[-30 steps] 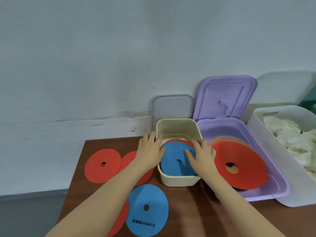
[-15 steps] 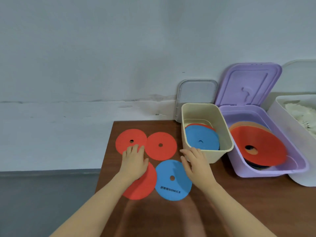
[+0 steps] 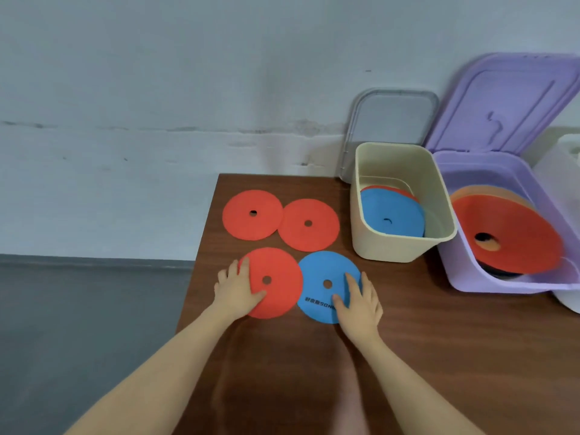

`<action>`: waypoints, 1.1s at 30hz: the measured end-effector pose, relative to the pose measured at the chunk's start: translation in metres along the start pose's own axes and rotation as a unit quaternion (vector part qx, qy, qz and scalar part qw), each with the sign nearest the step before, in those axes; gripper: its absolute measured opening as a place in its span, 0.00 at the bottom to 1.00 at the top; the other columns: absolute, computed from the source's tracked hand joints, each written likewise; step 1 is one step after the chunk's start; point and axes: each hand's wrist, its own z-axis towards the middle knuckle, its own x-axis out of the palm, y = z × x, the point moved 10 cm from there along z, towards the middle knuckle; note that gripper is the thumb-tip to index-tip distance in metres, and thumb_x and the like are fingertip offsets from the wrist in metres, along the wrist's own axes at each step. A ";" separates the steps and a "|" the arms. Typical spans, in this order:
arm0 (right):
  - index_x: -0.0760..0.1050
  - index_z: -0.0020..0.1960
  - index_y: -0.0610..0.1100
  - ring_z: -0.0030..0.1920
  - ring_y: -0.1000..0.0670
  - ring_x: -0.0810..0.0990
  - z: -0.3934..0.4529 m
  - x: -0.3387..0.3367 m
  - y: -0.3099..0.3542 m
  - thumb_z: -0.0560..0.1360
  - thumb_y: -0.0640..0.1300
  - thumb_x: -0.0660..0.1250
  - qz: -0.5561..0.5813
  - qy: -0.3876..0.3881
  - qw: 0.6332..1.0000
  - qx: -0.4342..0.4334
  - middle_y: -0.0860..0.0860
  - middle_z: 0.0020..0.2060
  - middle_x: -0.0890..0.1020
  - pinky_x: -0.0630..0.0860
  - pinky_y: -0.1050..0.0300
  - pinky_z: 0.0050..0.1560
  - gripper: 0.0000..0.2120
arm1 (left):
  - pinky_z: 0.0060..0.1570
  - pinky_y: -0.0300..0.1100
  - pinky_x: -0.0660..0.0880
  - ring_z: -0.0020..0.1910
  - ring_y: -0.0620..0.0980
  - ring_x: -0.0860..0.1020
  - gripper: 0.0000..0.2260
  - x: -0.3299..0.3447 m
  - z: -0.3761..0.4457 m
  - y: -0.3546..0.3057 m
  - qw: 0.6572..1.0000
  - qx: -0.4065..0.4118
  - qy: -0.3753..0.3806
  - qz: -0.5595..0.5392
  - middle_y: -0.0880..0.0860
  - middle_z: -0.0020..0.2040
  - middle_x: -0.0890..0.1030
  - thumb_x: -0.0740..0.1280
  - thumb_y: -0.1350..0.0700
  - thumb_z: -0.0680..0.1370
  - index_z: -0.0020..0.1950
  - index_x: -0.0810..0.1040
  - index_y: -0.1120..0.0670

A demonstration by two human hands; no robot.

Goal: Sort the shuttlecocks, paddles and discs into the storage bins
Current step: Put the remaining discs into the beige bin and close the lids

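Several flat discs lie on the brown table (image 3: pixel 408 356). My left hand (image 3: pixel 237 288) rests flat on the left part of a red disc (image 3: pixel 277 282). My right hand (image 3: pixel 357 301) lies with straight fingers on the right part of a blue disc (image 3: pixel 320 284) printed with dark lettering. Two more red discs (image 3: pixel 252 214) (image 3: pixel 309 224) lie side by side further back. The cream bin (image 3: pixel 405 249) holds a blue disc (image 3: pixel 392 216) on top of a red one. The purple bin (image 3: pixel 489 277), lid up, holds a large red disc (image 3: pixel 518 233) tilted over orange ones.
A grey lid (image 3: pixel 392 117) leans against the wall behind the cream bin. A white bin (image 3: pixel 565 171) shows at the right edge. The table's left edge (image 3: pixel 201 252) drops to a grey floor, close to my left hand.
Both hands left the cream bin, came back toward me and settled on the near red and blue discs. The view swung left, so the white bin is mostly out of frame.
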 end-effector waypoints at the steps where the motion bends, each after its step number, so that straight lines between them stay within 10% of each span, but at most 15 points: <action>1: 0.56 0.74 0.53 0.75 0.47 0.49 0.000 0.001 0.000 0.78 0.53 0.59 0.000 0.000 1.000 -0.003 0.48 0.76 0.50 0.47 0.50 0.72 0.27 | 0.68 0.54 0.58 0.72 0.61 0.55 0.40 0.002 -0.002 -0.005 1.000 0.014 0.003 -0.022 0.56 0.75 0.54 0.67 0.44 0.74 0.77 0.48 0.52; 9: 0.56 0.75 0.53 0.72 0.44 0.54 -0.003 0.000 -0.002 0.76 0.53 0.63 0.068 -0.005 0.997 0.031 0.49 0.75 0.55 0.52 0.47 0.69 0.30 | 0.69 0.46 0.55 0.72 0.61 0.55 0.33 0.038 -0.031 -0.064 0.975 0.000 0.020 -0.222 0.59 0.74 0.54 0.68 0.53 0.74 0.75 0.56 0.53; 16: 0.59 0.74 0.46 0.64 0.38 0.64 -0.001 -0.006 -0.017 0.70 0.45 0.71 0.102 0.006 0.991 0.086 0.41 0.65 0.64 0.59 0.48 0.66 0.36 | 0.67 0.45 0.59 0.66 0.58 0.61 0.32 0.045 -0.033 -0.084 0.983 0.057 0.020 -0.174 0.55 0.70 0.61 0.66 0.55 0.75 0.75 0.54 0.52; 33: 0.59 0.74 0.44 0.60 0.41 0.70 -0.005 -0.022 0.081 0.74 0.39 0.66 0.102 -0.025 0.991 -0.083 0.43 0.58 0.68 0.65 0.45 0.64 0.31 | 0.62 0.34 0.57 0.66 0.50 0.62 0.30 -0.027 -0.036 -0.047 0.936 0.158 -0.084 -0.303 0.51 0.64 0.61 0.66 0.64 0.74 0.73 0.60 0.53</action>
